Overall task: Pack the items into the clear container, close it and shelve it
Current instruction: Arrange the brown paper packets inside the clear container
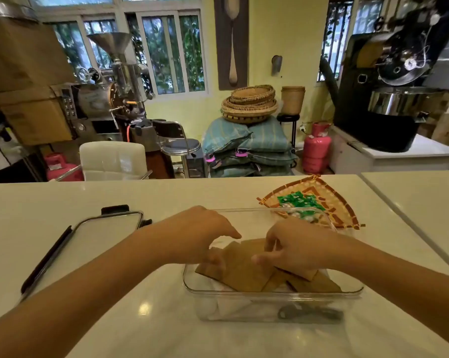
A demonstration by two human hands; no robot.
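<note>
A clear rectangular container [270,295] sits on the white counter in front of me. Inside lie several flat brown paper packets [246,270] over something white, and a dark grey object [311,312] rests at the bottom right. My left hand [200,231] reaches into the container from the left, its fingers touching the packets. From the right, my right hand [293,248] pinches the top packets. The container's clear lid [99,233] with black clips lies flat to the left. Behind the container, a woven fan-shaped tray [329,200] holds several small green sachets [298,201].
The white counter [63,202] joins a second counter section [424,192] on the right. Beyond it stand coffee roasting machines [388,86], a stool [178,144], stacked sacks [246,148], baskets, pink gas cylinders [316,148] and a white bin [112,158].
</note>
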